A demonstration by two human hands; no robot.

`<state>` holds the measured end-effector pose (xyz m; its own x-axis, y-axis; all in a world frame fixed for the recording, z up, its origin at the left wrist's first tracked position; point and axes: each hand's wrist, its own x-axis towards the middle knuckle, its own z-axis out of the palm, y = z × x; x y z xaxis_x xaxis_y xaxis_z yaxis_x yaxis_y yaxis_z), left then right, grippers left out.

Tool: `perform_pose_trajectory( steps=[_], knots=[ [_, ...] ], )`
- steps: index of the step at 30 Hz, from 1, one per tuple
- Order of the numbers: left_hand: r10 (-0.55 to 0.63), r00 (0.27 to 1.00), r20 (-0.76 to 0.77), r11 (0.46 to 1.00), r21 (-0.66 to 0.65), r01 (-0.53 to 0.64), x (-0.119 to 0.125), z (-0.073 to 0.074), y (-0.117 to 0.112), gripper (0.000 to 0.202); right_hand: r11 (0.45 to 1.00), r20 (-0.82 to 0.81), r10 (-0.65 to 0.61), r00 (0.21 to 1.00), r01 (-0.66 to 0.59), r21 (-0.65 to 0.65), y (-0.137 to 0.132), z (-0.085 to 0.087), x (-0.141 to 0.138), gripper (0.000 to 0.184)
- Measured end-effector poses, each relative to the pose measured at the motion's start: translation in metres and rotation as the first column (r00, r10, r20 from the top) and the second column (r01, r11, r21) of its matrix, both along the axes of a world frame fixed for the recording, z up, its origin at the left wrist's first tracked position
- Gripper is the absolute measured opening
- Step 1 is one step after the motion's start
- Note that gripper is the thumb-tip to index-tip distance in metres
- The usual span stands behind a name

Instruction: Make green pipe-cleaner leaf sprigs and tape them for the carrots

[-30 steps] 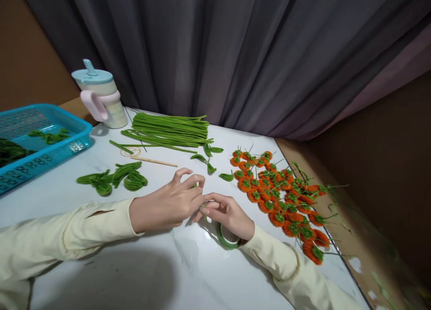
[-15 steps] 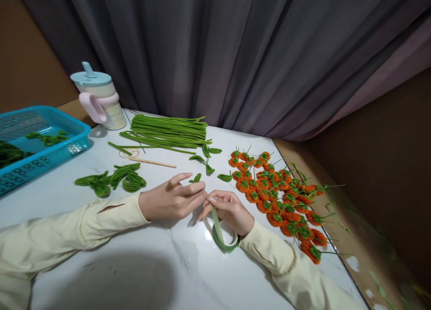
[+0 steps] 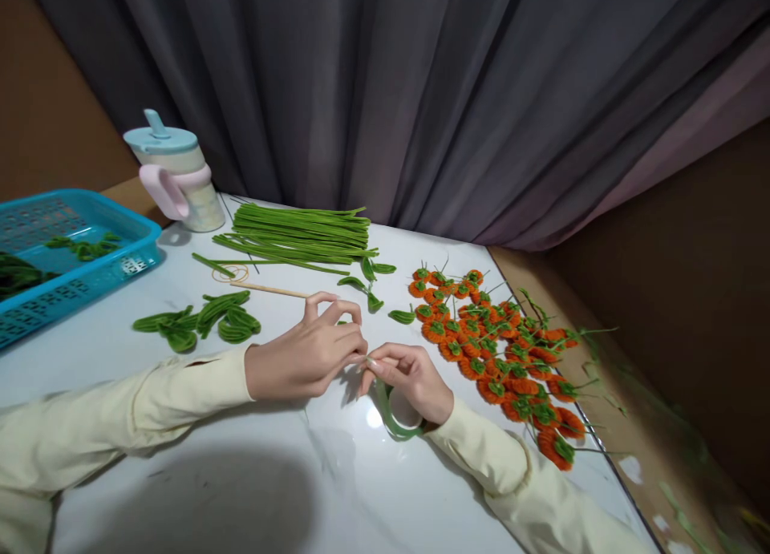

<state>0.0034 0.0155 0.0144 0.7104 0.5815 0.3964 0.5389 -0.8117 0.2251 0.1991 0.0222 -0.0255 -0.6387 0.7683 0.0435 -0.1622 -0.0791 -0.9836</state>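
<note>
At the middle of the table, my left hand (image 3: 318, 349) and my right hand (image 3: 412, 378) meet at the fingertips. The left thumb and fingers pinch together at something too small to make out. My right thumb and forefinger close on the end of a strip of green floral tape, whose roll (image 3: 399, 427) hangs below the right palm, partly covered by it. Just beyond the left fingers, several green pipe-cleaner leaves (image 3: 374, 302) lie loose, one of them mostly hidden. Another leaf (image 3: 402, 317) lies beyond my right hand.
Orange pipe-cleaner persimmons (image 3: 469, 329) with green tops spread over the right side. Green pipe cleaners (image 3: 301, 235) lie stacked at the back, near a wooden stick (image 3: 270, 290). More leaves (image 3: 204, 321) sit left. A blue basket (image 3: 78, 297) and lidded cup (image 3: 174, 177) stand far left.
My left hand has turned slightly, with its fingers more curled, and its fingertips sit lower. The tape strip hangs looser and the roll has shifted up a little. My right hand stays nearly in place.
</note>
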Motion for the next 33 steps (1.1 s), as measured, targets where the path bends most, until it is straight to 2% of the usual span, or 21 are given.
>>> perform_pose_trajectory(
  steps=[2, 3, 4, 5, 7, 8, 9, 10, 11, 13, 15, 16, 18, 21, 24, 28, 33],
  knots=[
    [0.012, 1.000, 0.010, 0.975, -0.224, -0.009, -0.001, 0.006, 0.001, 0.020, 0.969, 0.106, -0.060, 0.993, 0.033, 0.245, -0.003, 0.001, 0.000, 0.021],
    [0.027, 1.000, 0.011, 0.940, -0.341, -0.022, -0.001, 0.008, 0.002, 0.019, 0.919, 0.144, -0.099, 0.985, 0.035, 0.393, -0.004, 0.001, 0.000, 0.021],
    [0.048, 0.999, 0.007, 0.888, -0.459, -0.040, -0.002, 0.011, 0.004, 0.018, 0.841, 0.165, -0.135, 0.977, 0.025, 0.540, -0.004, 0.000, 0.000, 0.021],
    [0.065, 0.998, -0.005, 0.816, -0.576, -0.056, -0.003, 0.013, 0.006, 0.017, 0.743, 0.166, -0.163, 0.972, 0.010, 0.669, -0.005, -0.001, 0.000, 0.021],
    [0.061, 0.998, -0.029, 0.621, -0.781, -0.061, -0.004, 0.018, 0.010, 0.017, 0.543, 0.142, -0.181, 0.973, -0.021, 0.839, -0.006, -0.003, 0.000, 0.020],
    [0.045, 0.998, -0.035, 0.533, -0.844, -0.053, -0.004, 0.019, 0.011, 0.018, 0.474, 0.132, -0.178, 0.975, -0.033, 0.880, -0.006, -0.004, 0.000, 0.019],
    [0.029, 0.999, -0.038, 0.484, -0.874, -0.047, -0.005, 0.020, 0.012, 0.019, 0.439, 0.129, -0.177, 0.976, -0.039, 0.898, -0.007, -0.005, 0.000, 0.020],
    [0.021, 0.999, -0.039, 0.492, -0.870, -0.044, -0.005, 0.020, 0.013, 0.020, 0.442, 0.134, -0.175, 0.975, -0.043, 0.896, -0.007, -0.004, 0.000, 0.020],
    [0.019, 0.999, -0.038, 0.551, -0.833, -0.043, -0.005, 0.020, 0.012, 0.021, 0.478, 0.144, -0.170, 0.975, -0.046, 0.877, -0.008, -0.004, 0.000, 0.020],
    [0.028, 0.999, -0.037, 0.743, -0.668, -0.045, -0.006, 0.019, 0.010, 0.020, 0.606, 0.182, -0.156, 0.971, -0.051, 0.794, -0.009, 0.000, 0.000, 0.023],
    [0.000, 0.999, -0.039, 0.890, -0.455, -0.018, -0.006, 0.017, 0.006, 0.019, 0.736, 0.229, -0.152, 0.962, -0.045, 0.676, -0.010, 0.003, 0.000, 0.026],
    [-0.030, 0.998, -0.049, 0.933, -0.361, 0.010, -0.006, 0.016, 0.004, 0.023, 0.790, 0.251, -0.151, 0.956, -0.036, 0.612, -0.010, 0.004, 0.000, 0.027],
    [-0.085, 0.993, -0.085, 0.977, -0.201, 0.067, -0.005, 0.014, 0.002, 0.024, 0.870, 0.285, -0.137, 0.949, -0.022, 0.492, -0.010, 0.004, 0.000, 0.028],
    [-0.105, 0.987, -0.121, 0.993, -0.063, 0.097, -0.003, 0.011, -0.001, 0.010, 0.925, 0.294, -0.085, 0.952, -0.034, 0.377, -0.008, 0.001, 0.001, 0.032],
    [-0.098, 0.992, -0.075, 0.994, -0.058, 0.094, -0.001, 0.011, -0.001, 0.017, 0.938, 0.272, -0.050, 0.961, -0.049, 0.342, -0.007, -0.002, 0.001, 0.034],
    [-0.091, 0.996, 0.006, 0.973, -0.211, 0.090, -0.001, 0.012, -0.001, 0.018, 0.938, 0.222, 0.001, 0.975, -0.077, 0.337, -0.006, -0.003, 0.001, 0.033],
    [-0.013, 0.998, 0.065, 0.896, -0.443, 0.041, 0.000, 0.010, 0.001, 0.016, 0.931, 0.217, 0.006, 0.976, -0.085, 0.355, -0.006, -0.002, 0.001, 0.035]
  ],
)
